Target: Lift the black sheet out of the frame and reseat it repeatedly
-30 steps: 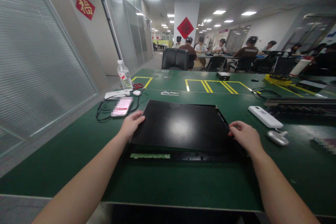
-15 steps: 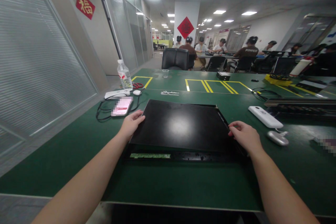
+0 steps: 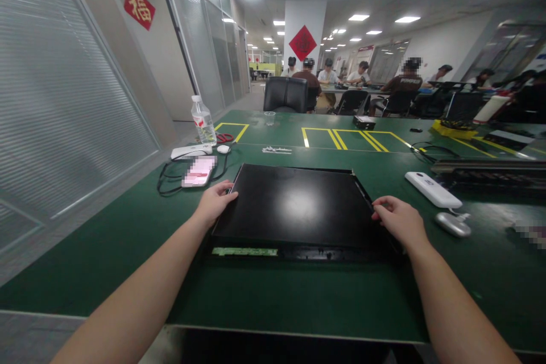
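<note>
both forearms (image 3: 145, 296) are bare, tapering smoothly to bare hands (image 3: 212, 205) with slender fingers (image 3: 386, 201).

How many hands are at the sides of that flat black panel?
2: the person's left hand at the black panel's left edge, and the right hand at its right side. Some fingertips are hidden, but no other hand shows there.

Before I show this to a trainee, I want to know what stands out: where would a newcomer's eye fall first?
Probably on the black panel in mid-view, with a white glare on its face, the left hand at its left edge and the right hand at its right side. Next, the red diamond on the pillar beyond, and the green strip just nearer than the panel.
</note>
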